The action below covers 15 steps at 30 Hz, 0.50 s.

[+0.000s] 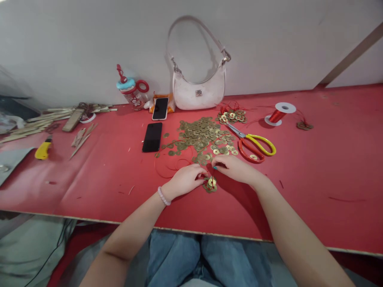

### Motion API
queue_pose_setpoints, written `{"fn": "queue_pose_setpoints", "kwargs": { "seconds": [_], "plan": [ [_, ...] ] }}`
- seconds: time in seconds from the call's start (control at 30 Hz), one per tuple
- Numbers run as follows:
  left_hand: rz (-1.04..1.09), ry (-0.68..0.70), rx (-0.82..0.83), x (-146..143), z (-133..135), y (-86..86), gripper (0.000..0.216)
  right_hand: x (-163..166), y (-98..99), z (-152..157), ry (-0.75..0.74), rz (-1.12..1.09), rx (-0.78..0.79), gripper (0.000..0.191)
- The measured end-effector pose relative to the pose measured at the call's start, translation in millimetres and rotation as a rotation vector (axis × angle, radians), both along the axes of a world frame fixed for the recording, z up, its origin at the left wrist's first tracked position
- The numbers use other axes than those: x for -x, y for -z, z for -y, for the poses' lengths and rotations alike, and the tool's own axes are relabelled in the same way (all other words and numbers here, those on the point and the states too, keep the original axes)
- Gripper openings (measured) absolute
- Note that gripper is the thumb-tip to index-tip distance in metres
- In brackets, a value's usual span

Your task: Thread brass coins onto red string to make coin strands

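Observation:
My left hand (187,179) and my right hand (231,167) meet over the red table (299,191), fingers pinched together just above a small tied bundle of brass coins (210,184). The left hand's fingers curl in a pinch at the bundle's top; a thin red thread (170,169) loops on the table to its left. The right hand's fingertips pinch beside them, at the near edge of a large loose pile of holed brass coins (203,135). What each pinch holds is too small to see clearly.
Yellow-and-red scissors (254,145) lie right of the pile. A red thread spool (279,113) and finished coin bundles (231,116) sit behind. Two phones (152,136) (160,108), a white handbag (199,89), a bottle (131,91), bamboo sticks (44,119) and a yellow cutter (43,150) are to the left.

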<state>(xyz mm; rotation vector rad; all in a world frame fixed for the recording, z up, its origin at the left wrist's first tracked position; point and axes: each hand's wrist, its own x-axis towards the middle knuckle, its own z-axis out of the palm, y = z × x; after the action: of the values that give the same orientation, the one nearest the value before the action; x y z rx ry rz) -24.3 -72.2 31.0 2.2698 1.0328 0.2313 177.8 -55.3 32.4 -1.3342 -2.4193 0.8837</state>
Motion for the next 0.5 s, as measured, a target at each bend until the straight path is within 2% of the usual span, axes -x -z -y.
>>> {"fn": "queue_pose_setpoints", "kwargs": {
  "seconds": [0.3, 0.5],
  "plan": [
    [0.078, -0.032, 0.072, 2.3, -0.5, 1.2, 0.010, -1.7, 1.9, 0.5, -0.028, -0.079, -0.012, 0.015],
    [0.123, -0.006, 0.085, 4.1, -2.5, -3.2, 0.011, -2.7, 0.4, 0.6, -0.123, -0.119, -0.058, 0.015]
  ]
}}
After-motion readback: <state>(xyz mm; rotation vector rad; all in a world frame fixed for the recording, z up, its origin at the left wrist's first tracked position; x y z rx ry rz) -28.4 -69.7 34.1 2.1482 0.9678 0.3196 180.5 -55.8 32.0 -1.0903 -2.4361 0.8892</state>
